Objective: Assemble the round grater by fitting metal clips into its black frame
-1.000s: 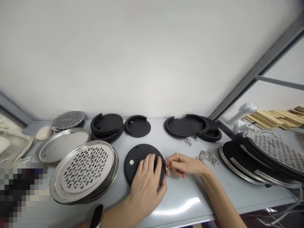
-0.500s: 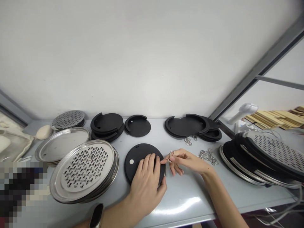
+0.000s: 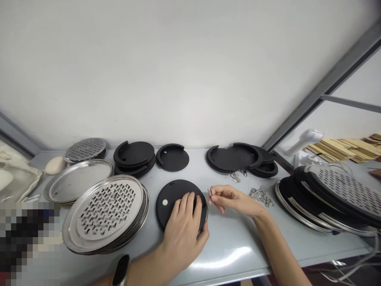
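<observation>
A round black disc [image 3: 171, 191] with a white dot lies on the table in front of me. My left hand [image 3: 183, 228] rests over it, fingers flat on top and thumb at its right edge, holding it down. A thin metal rim shows along that edge. Just right of the disc, my right hand [image 3: 228, 199] pinches a small bent wire clip [image 3: 210, 194] between thumb and fingertips. Whether the clip touches the disc is hard to tell. More loose wire clips [image 3: 262, 196] lie in a tangle beyond my right wrist.
Round metal grater plates [image 3: 107, 210] and metal trays [image 3: 80, 178] are stacked at left. Black rimmed discs [image 3: 135, 155] line the wall, with others [image 3: 233, 157] farther right. A pile of black discs and graters [image 3: 324, 202] stands at right, beside a metal frame post [image 3: 315, 97].
My right hand's fingers have curled in more tightly, and the wire clip has turned and moved slightly left, nearer the disc's edge. My left hand has stayed in place on the disc.
</observation>
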